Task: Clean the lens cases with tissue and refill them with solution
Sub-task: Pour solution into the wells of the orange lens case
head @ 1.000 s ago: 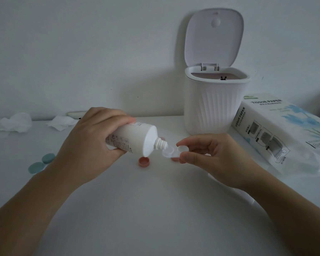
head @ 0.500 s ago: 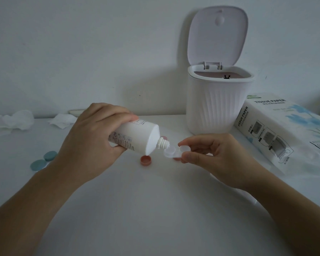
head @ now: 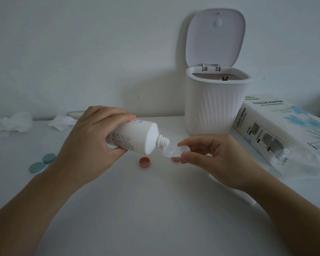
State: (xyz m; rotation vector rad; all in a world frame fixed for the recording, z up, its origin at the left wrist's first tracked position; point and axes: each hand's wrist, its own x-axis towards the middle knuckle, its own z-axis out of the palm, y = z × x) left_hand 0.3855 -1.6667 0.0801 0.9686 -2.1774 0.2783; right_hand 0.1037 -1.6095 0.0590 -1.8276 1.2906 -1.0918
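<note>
My left hand point(head: 92, 143) grips a white solution bottle point(head: 137, 138), tipped on its side with its threaded nozzle over the left well of a clear lens case point(head: 174, 151). My right hand point(head: 214, 156) pinches that case at its right well, holding it just above the white table point(head: 155, 209). Below the bottle, a pink cap point(head: 144, 162) lies on the table. Two teal lens-case lids point(head: 42, 163) sit at the left, next to my left wrist.
A white ribbed bin point(head: 215, 106) stands open at the back right with its lid up. A tissue paper pack point(head: 284, 133) lies to its right. Crumpled tissues point(head: 10, 124) and a flat tissue point(head: 62, 122) lie at the back left by the wall.
The bottle and the case have stayed together between my hands; both hands and the view shifted only slightly.
</note>
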